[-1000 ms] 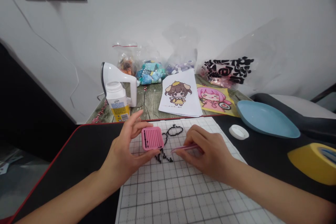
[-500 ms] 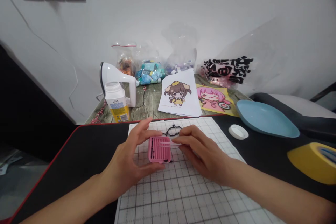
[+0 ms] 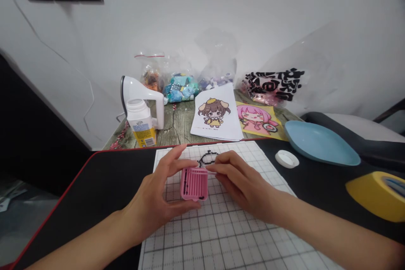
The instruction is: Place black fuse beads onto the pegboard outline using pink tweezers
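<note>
My left hand (image 3: 155, 190) grips a small pink ridged bead tray (image 3: 195, 185) between thumb and fingers. Black beads line the tray's left groove, and a few more lie at its lower edge. Between the fingertips of my right hand (image 3: 242, 181) is a thin, pale pronged tool (image 3: 210, 173); its tips lie at the tray's upper edge. Just beyond the tray, an outline of black beads (image 3: 209, 158) sits on the white gridded board (image 3: 215, 240), partly hidden by my right fingers.
A printed character sheet (image 3: 218, 118) and a pink-and-yellow picture (image 3: 259, 119) lie behind the board. To the left stand a white bottle (image 3: 141, 122) and a white handled appliance (image 3: 158, 105). A white cap (image 3: 287, 159), blue tray (image 3: 322, 143) and yellow tape roll (image 3: 373, 196) lie right.
The pink bead tray has shifted slightly toward me and tilted. The tool's prongs, earlier across the grooves, are now at the tray's upper edge.
</note>
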Demonstrator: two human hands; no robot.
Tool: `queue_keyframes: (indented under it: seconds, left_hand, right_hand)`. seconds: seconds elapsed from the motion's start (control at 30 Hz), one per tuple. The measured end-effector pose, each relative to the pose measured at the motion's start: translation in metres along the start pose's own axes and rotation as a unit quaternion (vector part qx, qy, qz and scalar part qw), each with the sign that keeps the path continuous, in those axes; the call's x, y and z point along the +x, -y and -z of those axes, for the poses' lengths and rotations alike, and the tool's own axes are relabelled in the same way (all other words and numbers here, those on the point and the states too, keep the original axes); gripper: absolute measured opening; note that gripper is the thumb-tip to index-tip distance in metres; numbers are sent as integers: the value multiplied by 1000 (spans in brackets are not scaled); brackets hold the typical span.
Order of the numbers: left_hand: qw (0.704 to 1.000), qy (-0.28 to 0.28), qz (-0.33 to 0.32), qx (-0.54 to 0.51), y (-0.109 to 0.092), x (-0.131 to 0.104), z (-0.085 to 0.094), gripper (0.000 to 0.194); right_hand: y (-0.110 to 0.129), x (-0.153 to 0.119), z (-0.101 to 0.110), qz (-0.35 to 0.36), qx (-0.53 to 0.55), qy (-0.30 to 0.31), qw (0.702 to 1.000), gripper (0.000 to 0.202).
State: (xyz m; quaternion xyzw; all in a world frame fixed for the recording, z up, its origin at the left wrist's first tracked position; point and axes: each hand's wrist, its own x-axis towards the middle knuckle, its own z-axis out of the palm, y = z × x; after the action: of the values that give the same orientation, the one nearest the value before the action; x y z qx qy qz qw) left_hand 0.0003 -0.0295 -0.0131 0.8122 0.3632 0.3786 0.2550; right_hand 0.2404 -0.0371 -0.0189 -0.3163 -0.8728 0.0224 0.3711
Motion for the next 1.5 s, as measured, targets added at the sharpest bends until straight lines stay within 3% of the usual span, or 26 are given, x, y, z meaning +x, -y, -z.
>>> queue_keyframes:
  seconds: [0.8,0.97,1.2,1.5]
  left_hand:
    - [1000,-9,16,0,-2,0,-1,92]
    - [1000,5,-11,17,1,1,0,93]
    - [1000,-4,22,-6,-4,0,-1,92]
    - [1000,-1,4,-14,-3,-1,-2,90]
  right_hand:
    - [1,0,0,-3,-7,-16,1000,23]
    - [0,0,0,-3,-5,-10,1000,23]
    - [0,-1,-1,-9,-11,0,1000,26]
    - [1,0,1,-3,-19,7,1000,25]
